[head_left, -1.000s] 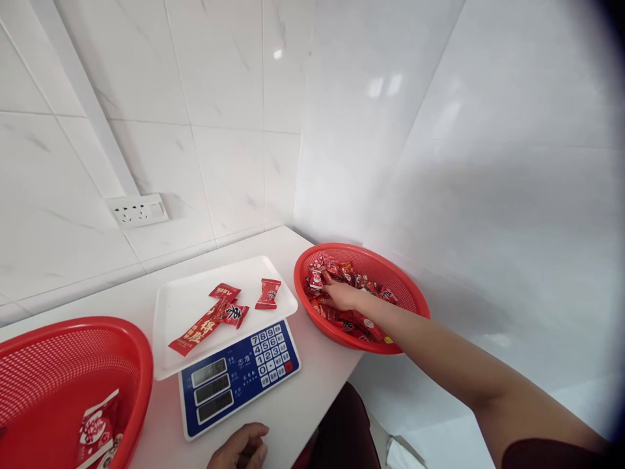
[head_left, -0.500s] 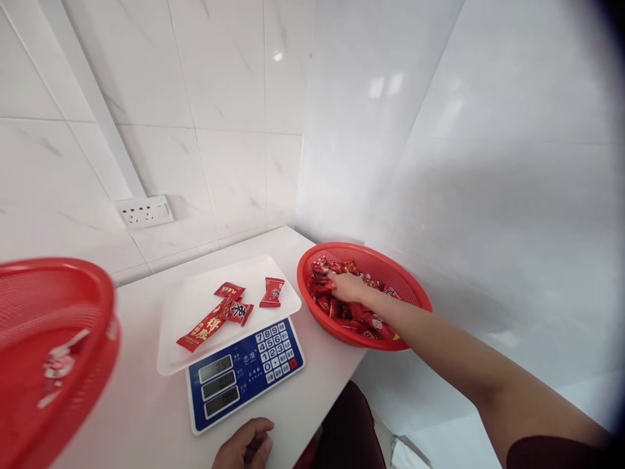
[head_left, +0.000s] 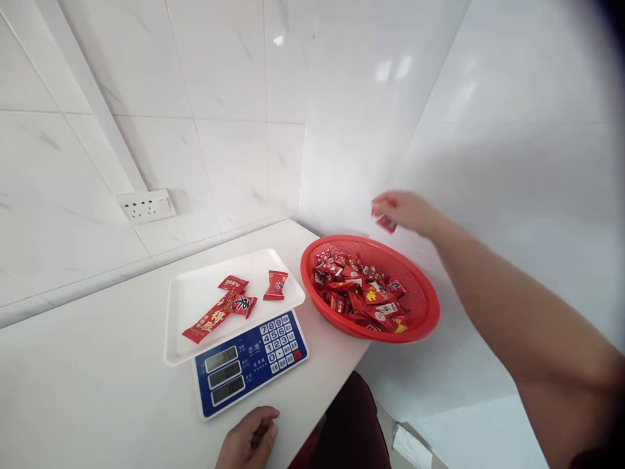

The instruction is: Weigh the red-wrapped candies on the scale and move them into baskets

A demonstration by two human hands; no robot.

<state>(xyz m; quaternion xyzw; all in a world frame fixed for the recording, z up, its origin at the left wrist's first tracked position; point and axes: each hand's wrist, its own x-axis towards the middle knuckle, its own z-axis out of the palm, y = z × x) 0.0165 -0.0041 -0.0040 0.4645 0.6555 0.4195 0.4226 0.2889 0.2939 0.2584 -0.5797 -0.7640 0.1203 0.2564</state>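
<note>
My right hand (head_left: 407, 212) is raised above the far rim of a red mesh basket (head_left: 422, 312) and pinches a small red candy packet (head_left: 385, 221); the hand is motion-blurred. The basket holds several red wrapped candies (head_left: 359, 290). Left of it stands a blue digital scale (head_left: 251, 361) with a white tray (head_left: 195, 299) carrying several red candy packets (head_left: 234, 301). My left hand (head_left: 249, 443) rests on the counter edge in front of the scale, fingers curled with nothing seen in them.
A white counter (head_left: 88, 384) runs along a white tiled wall with a socket strip (head_left: 146, 206). The counter ends just right of the basket, at the corner. Below the edge are dark red clothing (head_left: 342, 423) and the floor.
My right hand has lifted out of the basket with a candy packet, up toward the wall. The second red basket at the left rose and has left the view. The left hand stayed put.
</note>
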